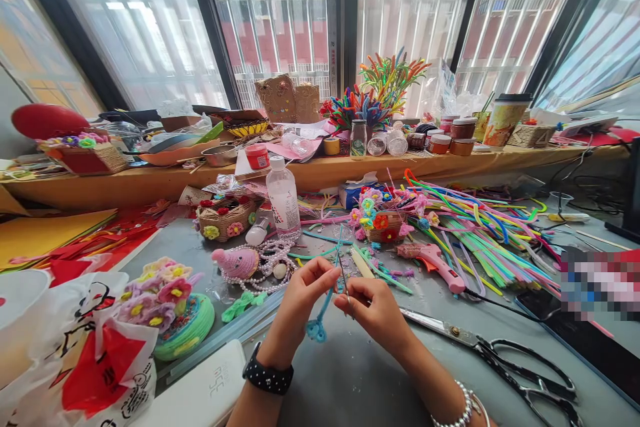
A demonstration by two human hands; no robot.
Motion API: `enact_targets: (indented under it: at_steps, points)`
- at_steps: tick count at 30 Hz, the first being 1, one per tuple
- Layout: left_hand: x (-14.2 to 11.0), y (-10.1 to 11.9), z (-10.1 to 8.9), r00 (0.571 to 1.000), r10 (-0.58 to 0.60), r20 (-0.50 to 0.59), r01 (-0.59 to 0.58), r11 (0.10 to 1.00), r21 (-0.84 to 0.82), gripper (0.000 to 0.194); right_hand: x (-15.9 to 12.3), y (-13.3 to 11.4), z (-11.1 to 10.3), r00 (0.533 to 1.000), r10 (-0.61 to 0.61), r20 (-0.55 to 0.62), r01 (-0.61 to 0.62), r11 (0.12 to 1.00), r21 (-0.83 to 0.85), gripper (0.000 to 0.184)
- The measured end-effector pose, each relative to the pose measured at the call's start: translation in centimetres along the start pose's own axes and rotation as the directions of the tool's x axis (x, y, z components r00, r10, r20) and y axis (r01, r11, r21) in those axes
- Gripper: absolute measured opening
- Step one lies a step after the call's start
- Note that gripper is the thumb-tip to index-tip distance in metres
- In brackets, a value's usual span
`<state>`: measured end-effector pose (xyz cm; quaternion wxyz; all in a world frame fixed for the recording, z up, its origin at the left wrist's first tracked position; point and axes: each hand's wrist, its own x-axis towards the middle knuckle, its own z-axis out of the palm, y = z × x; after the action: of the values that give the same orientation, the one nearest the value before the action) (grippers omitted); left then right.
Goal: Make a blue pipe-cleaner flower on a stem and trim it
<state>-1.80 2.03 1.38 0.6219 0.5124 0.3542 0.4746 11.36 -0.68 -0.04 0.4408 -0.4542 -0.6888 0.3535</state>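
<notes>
The left hand (pixel 304 303), with a black, white-dotted band on its wrist, is clenched at the fingertips in a pinching grip on a light-blue fuzzy craft stem (pixel 324 307), whose lower end is looped into a small flower-like shape hanging above the grey tabletop (pixel 350 383). The right hand (pixel 377 313), with silver beaded bracelets on its wrist, has its grip closed around a thin dark metal tool (pixel 343 263), which crosses close to the stem between the two hands; whether the tool touches the stem cannot be told. Right of the right hand lie large black-handled metal scissors (pixel 467 335), and beyond them a pink glue gun (pixel 434 265) with a black cord. Farther back on that side, multicoloured fuzzy stems (pixel 490 253) spread out beside a small woven basket with fuzzy flowers (pixel 384 223). Left of the hands are a pink crocheted piece (pixel 237 261), a string of white beads (pixel 273 267) and flat green fuzzy shapes (pixel 243 305); behind them a clear plastic bottle with a white cap (pixel 283 203) stands upright. Nearer the left edge, a round green fuzzy base (pixel 193 333) sits beside pink, purple and yellow fuzzy flowers (pixel 163 292).
</notes>
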Motion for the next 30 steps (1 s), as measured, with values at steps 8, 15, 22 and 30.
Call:
enact_targets:
  at_steps: [8,15,22,30]
  points:
    - [-0.1,0.6,0.3,0.990,-0.035,0.140,0.054,0.989,-0.137,0.026,0.1,0.2,0.1,0.999,-0.012,-0.039,0.013,1.000,0.028,0.042]
    - [-0.8,1.3,0.9,0.991,-0.086,0.104,0.102,0.980,-0.168,0.019,0.1,0.1,0.1,0.999,-0.012,-0.033,0.014,0.999,0.047,0.046]
    - [-0.7,1.1,0.8,0.987,-0.123,0.104,0.137,0.981,-0.138,0.020,0.0,0.2,0.0,0.997,-0.038,0.075,0.028,0.992,0.123,0.058]
    - [-0.7,1.4,1.0,0.987,-0.089,0.133,0.107,0.985,-0.132,0.023,0.1,0.3,0.0,0.995,-0.039,0.087,0.030,0.995,0.098,0.060]
